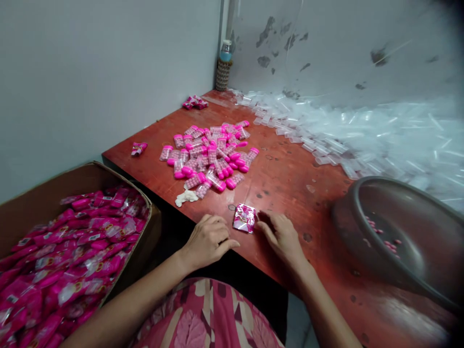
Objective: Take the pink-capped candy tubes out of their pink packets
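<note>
A small stack of shiny pink printed wrappers [244, 218] lies flat on the red table near its front edge. My right hand [282, 237] rests just to the right of it, thumb and fingers apart, fingertips at or close to the wrappers' edge. On the other side, my left hand [208, 241] sits at the table edge with fingers loosely bent and thumb stretched out, nothing visible in it. Beyond the hands lies a heap of clear little tubes of pink candy with bright pink caps [212, 154]. A crumpled white scrap [186, 197] touches the heap's near side.
A cardboard box [154, 217] full of pink packets stands at the left. On the right is a grey basin [357, 208] with some pink candies inside. Empty clear tubes [326, 130] pile along the wall. Loose pink wrappers [138, 148] and a bottle [225, 50] are farther back.
</note>
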Tool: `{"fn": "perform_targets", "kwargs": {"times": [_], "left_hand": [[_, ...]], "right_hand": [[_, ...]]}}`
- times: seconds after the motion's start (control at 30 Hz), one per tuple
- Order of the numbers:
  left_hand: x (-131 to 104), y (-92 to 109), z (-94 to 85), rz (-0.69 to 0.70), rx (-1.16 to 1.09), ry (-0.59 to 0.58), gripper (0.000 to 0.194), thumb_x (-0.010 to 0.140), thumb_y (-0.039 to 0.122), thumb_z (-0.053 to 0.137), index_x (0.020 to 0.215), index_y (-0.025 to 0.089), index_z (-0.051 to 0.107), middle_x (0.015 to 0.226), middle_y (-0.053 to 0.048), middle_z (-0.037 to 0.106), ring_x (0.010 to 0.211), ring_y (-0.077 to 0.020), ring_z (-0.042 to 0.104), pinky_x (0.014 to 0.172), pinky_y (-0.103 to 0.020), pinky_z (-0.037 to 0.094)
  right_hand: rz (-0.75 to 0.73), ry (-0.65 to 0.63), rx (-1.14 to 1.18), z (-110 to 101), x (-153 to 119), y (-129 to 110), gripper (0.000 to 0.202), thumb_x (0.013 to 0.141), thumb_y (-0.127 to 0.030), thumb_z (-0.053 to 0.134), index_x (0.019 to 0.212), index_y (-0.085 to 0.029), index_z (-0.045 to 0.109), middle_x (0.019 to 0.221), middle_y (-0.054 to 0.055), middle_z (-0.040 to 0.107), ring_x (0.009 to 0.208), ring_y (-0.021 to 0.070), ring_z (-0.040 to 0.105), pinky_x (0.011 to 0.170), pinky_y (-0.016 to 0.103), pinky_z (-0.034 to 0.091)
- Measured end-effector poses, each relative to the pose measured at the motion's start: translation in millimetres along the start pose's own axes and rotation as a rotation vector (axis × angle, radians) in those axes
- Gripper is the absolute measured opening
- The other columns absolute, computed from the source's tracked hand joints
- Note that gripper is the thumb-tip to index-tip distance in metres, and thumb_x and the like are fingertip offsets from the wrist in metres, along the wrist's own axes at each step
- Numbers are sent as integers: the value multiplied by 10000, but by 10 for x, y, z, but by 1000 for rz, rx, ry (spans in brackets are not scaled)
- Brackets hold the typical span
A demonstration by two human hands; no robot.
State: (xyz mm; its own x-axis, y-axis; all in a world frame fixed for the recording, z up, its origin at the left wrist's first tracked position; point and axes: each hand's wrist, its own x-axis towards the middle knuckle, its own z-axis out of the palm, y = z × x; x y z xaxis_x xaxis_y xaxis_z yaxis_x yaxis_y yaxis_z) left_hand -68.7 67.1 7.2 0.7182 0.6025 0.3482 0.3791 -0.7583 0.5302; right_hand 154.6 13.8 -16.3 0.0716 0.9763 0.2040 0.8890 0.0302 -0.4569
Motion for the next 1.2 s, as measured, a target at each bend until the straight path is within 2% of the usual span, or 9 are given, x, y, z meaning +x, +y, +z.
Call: {"fn": "perform_targets", "kwargs": {"times": [0.13,0.3,0.5,0.6,0.7,0.8,0.97,1.1,1.2], "left_hand": [[145,-64,216,-66,164,100,274,787,317,523,1027,197,575,1037,-79,600,1041,-223,466,873,-392,346],[178,-191,346,-127,320,117,320,778,342,527,1077,231,553,1093,-79,568,1094,-247,423,903,-434,328],[-17,-357,77,-189,360,210,343,797,338,496,1119,229,531,1116,-83,560,1111,-245,415,936,-433,303],[-137,-571,-81,-357,475,343,390,804,296,487,1182,198,486,1185,-119,520,1136,-278,396,940,-461,280],[-227,-823,-175,-463,537,387,329,798,243,496,1122,208,538,1168,-111,538,1115,-285,420,904,-460,311],[-271,-968,-217,-434,502,383,231,796,219,500,999,228,609,1092,-66,593,1082,-258,454,884,-437,342],[-227,-793,-196,-329,409,481,176,783,265,529,910,212,638,1066,-60,610,1102,-248,452,950,-456,310],[-72,-509,-1,-114,281,305,355,795,297,514,1117,148,538,1162,-105,559,1183,-237,393,981,-439,316],[32,-432,174,-83,273,228,305,798,295,508,1054,144,577,1186,-116,542,1196,-264,379,979,-475,315]], "right_hand": [[-190,-94,-210,118,-43,-22,517,819,-446,443,1247,-157,412,1271,123,470,1202,263,371,980,462,271],[-227,-88,-314,367,-17,-86,527,860,-439,357,1313,-172,325,1313,119,412,1241,269,312,1000,521,188],[-270,-78,-273,524,117,-279,557,855,-475,333,1330,-187,295,1305,121,425,1245,282,300,992,537,176],[-261,-90,-238,528,146,-309,613,834,-505,358,1341,-176,261,1312,129,415,1239,282,312,995,527,185],[-260,-88,-229,518,146,-302,599,838,-485,371,1330,-156,276,1304,136,425,1230,268,334,1002,511,191],[-264,-76,-237,512,140,-302,557,843,-467,377,1302,-155,328,1300,139,430,1222,263,348,1005,506,191],[-234,-89,-195,492,141,-326,514,849,-446,381,1282,-171,353,1306,127,426,1214,248,364,1009,493,201],[-220,-62,-120,471,141,-313,473,856,-407,391,1272,-185,363,1279,119,460,1204,237,379,1009,488,211],[-211,-41,-47,463,135,-279,453,854,-364,413,1271,-191,365,1256,110,486,1190,229,399,1010,487,218]]}}
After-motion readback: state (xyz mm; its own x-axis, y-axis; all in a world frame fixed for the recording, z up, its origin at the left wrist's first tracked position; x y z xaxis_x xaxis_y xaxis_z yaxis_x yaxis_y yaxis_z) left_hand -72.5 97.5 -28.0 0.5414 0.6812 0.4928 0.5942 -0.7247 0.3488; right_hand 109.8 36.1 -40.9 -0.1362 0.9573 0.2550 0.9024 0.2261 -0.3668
